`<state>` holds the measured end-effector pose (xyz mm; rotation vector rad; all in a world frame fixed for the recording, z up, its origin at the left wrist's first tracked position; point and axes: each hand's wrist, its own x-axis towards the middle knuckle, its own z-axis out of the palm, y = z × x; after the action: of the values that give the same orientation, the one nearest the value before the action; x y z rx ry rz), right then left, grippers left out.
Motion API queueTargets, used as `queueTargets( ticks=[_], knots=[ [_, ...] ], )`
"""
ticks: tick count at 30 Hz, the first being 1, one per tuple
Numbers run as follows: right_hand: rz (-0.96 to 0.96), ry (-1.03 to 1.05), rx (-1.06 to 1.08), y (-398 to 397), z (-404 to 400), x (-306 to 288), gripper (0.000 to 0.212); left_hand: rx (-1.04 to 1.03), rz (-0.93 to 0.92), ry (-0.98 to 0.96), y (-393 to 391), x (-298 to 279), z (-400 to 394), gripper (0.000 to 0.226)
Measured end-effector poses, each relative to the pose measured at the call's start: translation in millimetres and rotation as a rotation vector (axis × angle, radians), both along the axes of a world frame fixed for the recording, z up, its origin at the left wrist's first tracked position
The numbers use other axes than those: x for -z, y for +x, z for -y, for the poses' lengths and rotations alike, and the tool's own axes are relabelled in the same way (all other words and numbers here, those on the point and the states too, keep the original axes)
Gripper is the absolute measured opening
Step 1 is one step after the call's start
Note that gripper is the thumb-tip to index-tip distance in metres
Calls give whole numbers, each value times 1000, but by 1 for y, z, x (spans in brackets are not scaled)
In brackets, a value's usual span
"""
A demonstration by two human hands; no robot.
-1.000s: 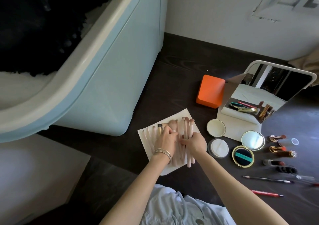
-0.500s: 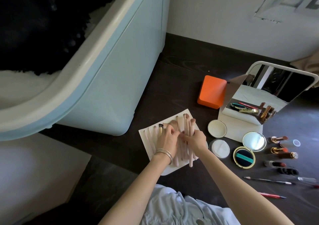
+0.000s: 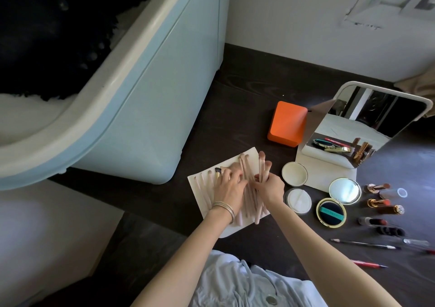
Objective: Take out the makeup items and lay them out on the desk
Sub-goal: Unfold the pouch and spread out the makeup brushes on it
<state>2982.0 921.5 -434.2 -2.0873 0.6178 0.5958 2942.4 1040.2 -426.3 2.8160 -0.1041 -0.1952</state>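
Note:
A cream brush pouch lies unfolded on the dark desk with several pink makeup brushes in it. My left hand, bangles at the wrist, rests flat on the pouch over the brushes. My right hand grips a couple of pink brushes upright-tilted at the pouch's right edge. To the right lie an open gold compact, a white powder jar and its lid, several lipsticks and pencils.
A standing mirror and an orange box sit at the back right. A large pale-blue tub-shaped piece borders the desk on the left. A pale garment lies at the near edge.
My right hand has lifted its brushes slightly and shifted right. My left hand has flattened further over the pouch.

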Motion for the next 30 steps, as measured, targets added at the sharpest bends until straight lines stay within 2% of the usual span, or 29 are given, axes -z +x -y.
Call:
queueTargets(
  ticks=[4, 9, 15, 25, 30],
  knots=[
    [-7, 4, 17, 1, 3, -3, 19, 24, 27, 6, 0, 0, 2, 35],
    [21, 30, 48, 0, 8, -3, 15, 162, -110, 35, 1, 9, 0, 44],
    [23, 11, 16, 6, 12, -3, 10, 159, -78, 56, 0, 3, 0, 37],
    [14, 7, -54, 9, 13, -1, 16, 258, -82, 5, -2, 3, 5, 54],
    [41, 0, -37, 9, 16, -2, 12, 302, -72, -5, -3, -3, 8, 50]
  ],
)
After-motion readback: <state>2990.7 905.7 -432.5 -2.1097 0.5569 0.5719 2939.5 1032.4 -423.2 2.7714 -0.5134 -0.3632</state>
